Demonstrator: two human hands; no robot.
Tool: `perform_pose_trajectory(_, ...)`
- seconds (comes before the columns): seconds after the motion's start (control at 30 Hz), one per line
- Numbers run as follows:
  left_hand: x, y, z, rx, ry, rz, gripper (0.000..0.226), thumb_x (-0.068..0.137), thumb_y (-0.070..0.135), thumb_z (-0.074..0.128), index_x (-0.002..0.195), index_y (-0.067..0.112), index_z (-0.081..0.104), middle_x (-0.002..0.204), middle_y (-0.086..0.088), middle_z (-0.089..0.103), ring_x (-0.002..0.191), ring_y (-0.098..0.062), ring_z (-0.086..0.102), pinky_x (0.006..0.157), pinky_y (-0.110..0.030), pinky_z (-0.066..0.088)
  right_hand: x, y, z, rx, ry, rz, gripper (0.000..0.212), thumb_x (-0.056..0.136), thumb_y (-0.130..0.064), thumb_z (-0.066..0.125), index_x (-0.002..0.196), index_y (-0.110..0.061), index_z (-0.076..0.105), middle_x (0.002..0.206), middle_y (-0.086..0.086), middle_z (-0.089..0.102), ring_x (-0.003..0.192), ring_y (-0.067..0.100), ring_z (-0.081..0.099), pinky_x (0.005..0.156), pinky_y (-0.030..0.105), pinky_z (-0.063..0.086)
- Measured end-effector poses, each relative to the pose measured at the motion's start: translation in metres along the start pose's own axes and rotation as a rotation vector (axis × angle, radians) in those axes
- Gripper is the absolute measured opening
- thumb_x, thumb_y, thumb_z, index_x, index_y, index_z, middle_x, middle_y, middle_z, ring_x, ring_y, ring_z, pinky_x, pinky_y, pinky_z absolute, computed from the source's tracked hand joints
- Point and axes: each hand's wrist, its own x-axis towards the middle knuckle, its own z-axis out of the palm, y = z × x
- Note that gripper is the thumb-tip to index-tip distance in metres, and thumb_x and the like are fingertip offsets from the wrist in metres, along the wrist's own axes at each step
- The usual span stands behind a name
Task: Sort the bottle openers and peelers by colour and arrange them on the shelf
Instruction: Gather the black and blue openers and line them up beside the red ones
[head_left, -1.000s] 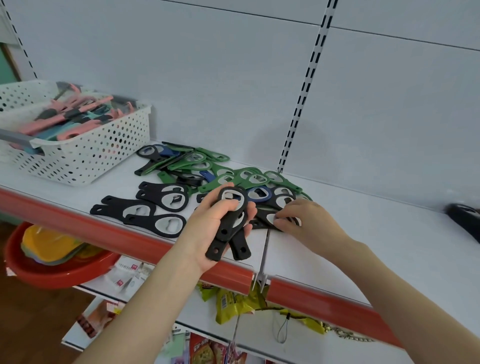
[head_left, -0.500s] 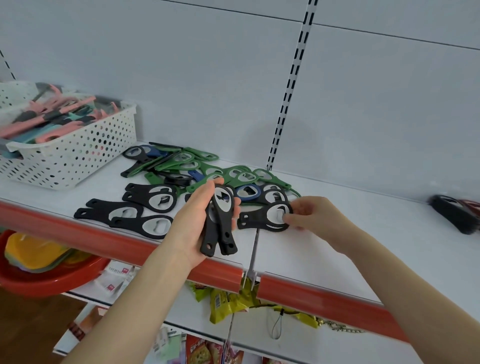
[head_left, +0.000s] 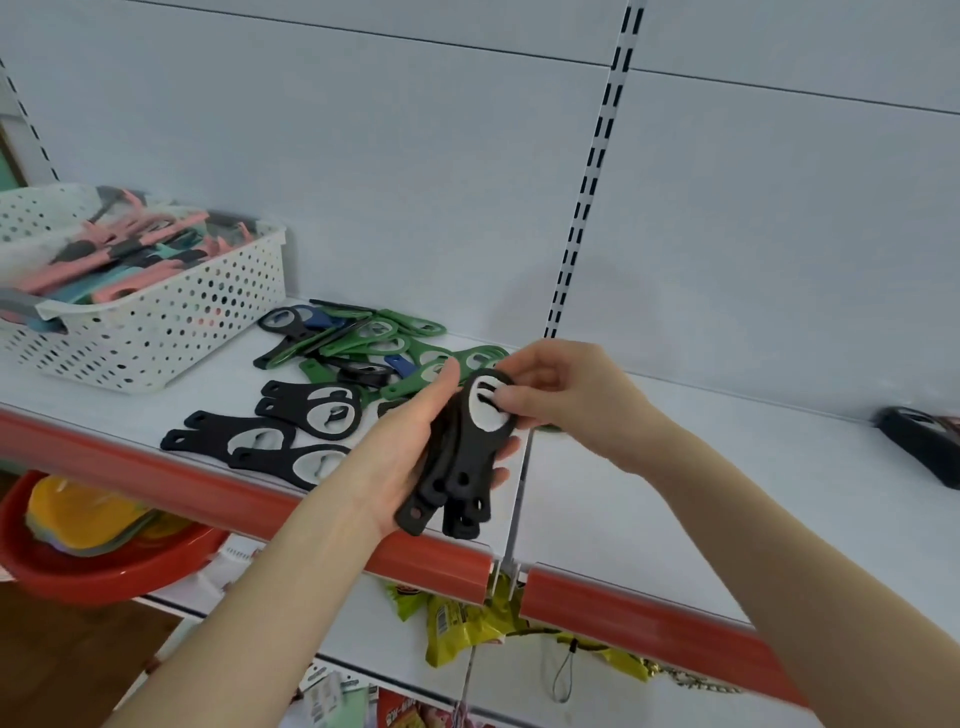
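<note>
Left hand: my left hand (head_left: 400, 452) is curled round a bunch of black openers (head_left: 457, 483), holding it above the front edge of the shelf (head_left: 649, 493), handles pointing down towards me.
Right hand: my right hand (head_left: 582, 400) pinches the round head of the top opener (head_left: 485, 410), thumb on its pale face. This one lies flat against the bunch, so both hands meet on the same bundle.
Black row: a few black openers (head_left: 275, 431) lie side by side on the shelf near the front edge, left of my hands, handles pointing left. I judge this the start of the black group.
Mixed pile: a heap of openers (head_left: 374, 343), mostly green with some blue and a few black, lies behind the row, close to the back wall, unsorted.
Basket: a white basket (head_left: 156, 332) stands at the left end of the shelf, full of peelers (head_left: 119, 260) in pink, teal and grey, all jumbled together.
Far right: a dark object (head_left: 924, 441) sits at the shelf's right end; I cannot tell what it is.
Done: the black openers are partly separated, some laid down and some in my grip.
Left: most of the job, I reckon. I need to set this bunch down with the black row, separate green from blue, then sort the peelers, none of which is out of the basket.
Stage: early, by my judgement.
</note>
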Motion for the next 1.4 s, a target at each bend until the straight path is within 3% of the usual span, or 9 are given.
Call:
perform_pose_trajectory(0.3, -0.019, 0.016, -0.043, -0.076, 0.295, 0.167, 0.018, 0.089, 0.016, 0.054, 0.098, 0.016, 0.069, 0.092, -0.013, 0.072, 0.077, -0.021, 0.069, 0.051, -0.023, 0.052, 0.015, 0.004, 0.036, -0.39, 0.153, -0.202, 0.011, 0.086, -0.016, 0.063, 0.091, -0.009, 0.069, 0.078, -0.004, 0.064, 0.069, 0.003, 0.055, 0.065, 0.014, 0.044)
perform_pose_trajectory(0.43, -0.031, 0.019, -0.052, -0.242, 0.331, 0.182, 0.016, 0.091, 0.018, 0.049, 0.094, 0.013, 0.064, 0.09, -0.015, 0.071, 0.074, -0.024, 0.07, 0.048, -0.022, 0.051, 0.013, 0.021, 0.051, -0.76, -0.167, -0.022, 0.03, 0.084, -0.041, 0.063, 0.098, -0.014, 0.063, 0.091, -0.002, 0.06, 0.085, 0.015, 0.056, 0.074, 0.028, 0.047)
perform_pose_trajectory(0.5, -0.037, 0.02, -0.053, -0.282, 0.31, 0.201, 0.019, 0.084, 0.025, 0.057, 0.09, 0.009, 0.066, 0.089, -0.016, 0.072, 0.071, -0.023, 0.071, 0.049, -0.023, 0.052, 0.011, 0.026, 0.057, -0.843, -0.218, -0.006, 0.029, 0.079, -0.04, 0.067, 0.081, -0.013, 0.057, 0.077, -0.001, 0.048, 0.076, 0.022, 0.049, 0.064, 0.031, 0.04)
perform_pose_trajectory(0.6, -0.044, 0.02, -0.052, -0.213, 0.272, 0.195, 0.021, 0.067, 0.03, 0.066, 0.074, 0.013, 0.076, 0.089, -0.012, 0.072, 0.072, -0.019, 0.07, 0.056, -0.023, 0.054, 0.012, 0.026, 0.057, -0.791, -0.18, 0.026, 0.033, 0.076, -0.034, 0.068, 0.081, -0.003, 0.056, 0.073, 0.005, 0.046, 0.067, 0.02, 0.043, 0.059, 0.03, 0.033)
perform_pose_trajectory(0.73, -0.045, 0.019, -0.049, -0.316, 0.243, 0.197, 0.018, 0.088, 0.007, 0.051, 0.105, 0.005, 0.057, 0.086, -0.02, 0.071, 0.077, -0.025, 0.071, 0.057, -0.027, 0.056, 0.008, 0.027, 0.047, -0.773, -0.098, 0.033, 0.022, 0.078, -0.028, 0.063, 0.09, -0.01, 0.059, 0.077, 0.005, 0.054, 0.065, 0.015, 0.044, 0.056, 0.027, 0.033)
perform_pose_trajectory(1.0, -0.039, 0.013, -0.036, -0.182, 0.227, 0.128, 0.011, 0.093, 0.021, 0.051, 0.097, 0.014, 0.059, 0.081, -0.018, 0.071, 0.068, -0.025, 0.07, 0.052, -0.03, 0.056, -0.007, -0.001, 0.022, -0.076, 0.02, -0.046, 0.018, 0.077, -0.011, 0.07, 0.081, -0.028, 0.066, 0.085, -0.008, 0.068, 0.079, 0.004, 0.062, 0.077, 0.018, 0.047)
perform_pose_trajectory(1.17, -0.031, 0.01, -0.024, -0.153, 0.097, 0.042, 0.04, 0.076, 0.046, 0.056, 0.097, 0.012, 0.064, 0.094, -0.009, 0.069, 0.081, -0.021, 0.068, 0.068, -0.029, 0.056, -0.014, 0.001, 0.026, -0.363, -0.198, -0.167, 0.026, 0.086, -0.005, 0.06, 0.098, -0.026, 0.068, 0.105, -0.015, 0.065, 0.105, 0.003, 0.057, 0.095, 0.032, 0.046)
perform_pose_trajectory(1.27, -0.029, 0.009, -0.021, -0.207, 0.064, 0.043, 0.042, 0.067, 0.039, 0.064, 0.099, 0.011, 0.064, 0.115, -0.013, 0.063, 0.104, -0.025, 0.061, 0.084, -0.033, 0.052, -0.016, 0.003, 0.024, -0.368, -0.187, -0.193, 0.033, 0.092, 0.004, 0.046, 0.108, -0.015, 0.067, 0.117, -0.008, 0.063, 0.111, -0.002, 0.054, 0.096, 0.019, 0.043)
perform_pose_trajectory(1.4, -0.03, 0.009, -0.015, -0.158, 0.026, 0.122, 0.023, 0.069, 0.021, 0.063, 0.088, 0.012, 0.069, 0.081, -0.01, 0.069, 0.071, -0.018, 0.068, 0.061, -0.028, 0.057, -0.019, -0.004, 0.033, -0.143, -0.121, -0.087, 0.026, 0.097, -0.009, 0.042, 0.113, -0.018, 0.06, 0.108, -0.01, 0.064, 0.093, -0.016, 0.056, 0.081, 0.004, 0.042)
